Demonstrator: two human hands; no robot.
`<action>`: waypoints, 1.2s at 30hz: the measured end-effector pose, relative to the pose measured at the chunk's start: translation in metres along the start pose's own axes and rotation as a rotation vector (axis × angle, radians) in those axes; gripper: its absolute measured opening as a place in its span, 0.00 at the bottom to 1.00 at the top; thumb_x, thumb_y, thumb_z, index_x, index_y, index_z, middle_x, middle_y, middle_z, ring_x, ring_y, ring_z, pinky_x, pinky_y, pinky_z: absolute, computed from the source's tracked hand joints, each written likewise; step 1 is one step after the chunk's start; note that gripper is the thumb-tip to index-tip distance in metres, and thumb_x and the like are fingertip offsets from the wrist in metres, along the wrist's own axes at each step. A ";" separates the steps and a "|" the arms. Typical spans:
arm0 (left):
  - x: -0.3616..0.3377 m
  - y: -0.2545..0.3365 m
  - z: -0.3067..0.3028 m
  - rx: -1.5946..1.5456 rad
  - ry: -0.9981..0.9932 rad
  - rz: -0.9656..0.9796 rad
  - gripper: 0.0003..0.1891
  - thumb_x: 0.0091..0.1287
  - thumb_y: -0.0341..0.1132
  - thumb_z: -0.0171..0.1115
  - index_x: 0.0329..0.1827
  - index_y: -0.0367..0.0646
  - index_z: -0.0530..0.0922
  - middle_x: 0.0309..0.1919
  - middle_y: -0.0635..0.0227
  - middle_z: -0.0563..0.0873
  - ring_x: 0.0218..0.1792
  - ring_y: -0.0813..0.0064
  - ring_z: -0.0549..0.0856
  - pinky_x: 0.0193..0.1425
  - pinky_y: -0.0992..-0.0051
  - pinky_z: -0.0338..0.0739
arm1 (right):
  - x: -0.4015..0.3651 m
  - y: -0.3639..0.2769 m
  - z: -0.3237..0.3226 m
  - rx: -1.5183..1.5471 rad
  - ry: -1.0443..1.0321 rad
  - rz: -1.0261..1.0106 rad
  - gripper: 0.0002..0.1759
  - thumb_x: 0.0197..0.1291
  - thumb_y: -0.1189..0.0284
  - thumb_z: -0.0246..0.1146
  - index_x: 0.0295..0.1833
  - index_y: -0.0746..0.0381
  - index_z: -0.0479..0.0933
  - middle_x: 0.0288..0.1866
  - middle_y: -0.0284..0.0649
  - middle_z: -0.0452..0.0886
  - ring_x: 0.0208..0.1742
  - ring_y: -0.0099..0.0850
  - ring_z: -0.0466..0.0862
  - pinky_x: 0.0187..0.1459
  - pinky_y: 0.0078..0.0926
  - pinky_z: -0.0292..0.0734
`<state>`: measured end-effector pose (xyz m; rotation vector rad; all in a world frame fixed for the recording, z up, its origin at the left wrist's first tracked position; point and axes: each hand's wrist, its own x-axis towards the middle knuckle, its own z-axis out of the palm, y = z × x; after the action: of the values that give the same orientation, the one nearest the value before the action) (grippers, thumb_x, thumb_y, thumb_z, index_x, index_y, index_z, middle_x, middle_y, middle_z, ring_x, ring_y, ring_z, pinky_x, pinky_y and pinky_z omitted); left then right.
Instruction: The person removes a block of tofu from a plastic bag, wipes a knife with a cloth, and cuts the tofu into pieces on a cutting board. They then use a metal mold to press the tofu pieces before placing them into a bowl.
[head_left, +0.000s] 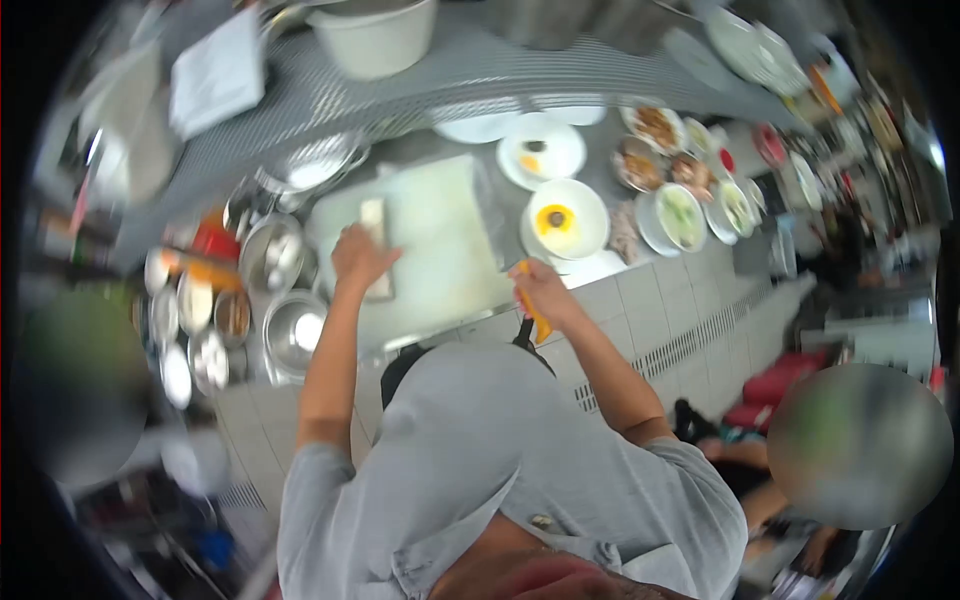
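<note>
A long pale block lies lengthwise on the white cutting board. Across its middle sits my left hand, fingers on one side and thumb stretched out on the other, holding it against the board. My right hand is closed around a slim tool with an orange-yellow handle, just off the board's right front corner. The handle sticks out below the fist towards my body. What the tool's working end is, I cannot tell.
Left of the board stand metal bowls, one holding white pieces. To the right are a white bowl with yellow contents, a white plate and several bowls of food. A perforated shelf carries a white tub. Someone's arm shows at lower right.
</note>
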<state>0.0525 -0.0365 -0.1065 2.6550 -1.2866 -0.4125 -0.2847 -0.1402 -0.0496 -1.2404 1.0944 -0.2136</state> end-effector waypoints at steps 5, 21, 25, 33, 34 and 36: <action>0.009 -0.003 -0.011 -0.038 -0.120 0.153 0.38 0.54 0.44 0.80 0.63 0.33 0.74 0.60 0.49 0.80 0.61 0.47 0.82 0.64 0.55 0.80 | -0.021 0.009 0.030 -0.042 0.093 0.011 0.13 0.77 0.62 0.60 0.46 0.62 0.74 0.26 0.32 0.77 0.22 0.22 0.77 0.23 0.24 0.73; -0.017 -0.008 -0.041 0.279 -0.142 0.448 0.42 0.52 0.34 0.76 0.75 0.53 0.70 0.63 0.56 0.79 0.67 0.51 0.76 0.69 0.47 0.71 | -0.056 0.012 0.001 -0.385 0.194 -0.208 0.30 0.73 0.69 0.62 0.78 0.57 0.68 0.30 0.37 0.80 0.25 0.27 0.79 0.32 0.30 0.79; -0.005 -0.044 -0.027 0.060 -0.172 0.404 0.36 0.48 0.35 0.79 0.65 0.47 0.78 0.57 0.54 0.81 0.59 0.50 0.84 0.63 0.55 0.80 | -0.080 -0.025 -0.001 -0.615 0.110 -0.271 0.36 0.71 0.71 0.62 0.83 0.49 0.63 0.35 0.48 0.84 0.35 0.40 0.86 0.43 0.38 0.81; 0.011 -0.062 -0.014 -0.178 0.137 0.261 0.29 0.59 0.33 0.74 0.64 0.33 0.79 0.58 0.47 0.85 0.56 0.55 0.88 0.60 0.63 0.85 | -0.096 -0.067 0.016 -1.058 -0.037 -0.443 0.37 0.70 0.74 0.60 0.83 0.49 0.63 0.41 0.55 0.87 0.41 0.54 0.86 0.50 0.49 0.79; 0.010 -0.061 -0.023 -0.366 -0.055 0.137 0.26 0.62 0.33 0.72 0.63 0.32 0.80 0.55 0.49 0.87 0.51 0.58 0.89 0.55 0.65 0.86 | -0.095 -0.069 0.019 -1.078 -0.046 -0.454 0.37 0.70 0.74 0.60 0.84 0.49 0.62 0.40 0.55 0.87 0.41 0.54 0.86 0.49 0.49 0.79; 0.009 -0.058 -0.032 -0.735 -0.452 -0.116 0.21 0.67 0.33 0.69 0.60 0.31 0.82 0.49 0.52 0.90 0.41 0.63 0.92 0.46 0.68 0.89 | -0.093 -0.074 0.023 -1.118 -0.063 -0.467 0.37 0.69 0.75 0.60 0.84 0.49 0.62 0.39 0.55 0.87 0.40 0.53 0.86 0.49 0.50 0.80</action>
<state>0.1104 -0.0071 -0.0931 2.0575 -0.8259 -1.2755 -0.2847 -0.0915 0.0615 -2.4833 0.8368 0.1254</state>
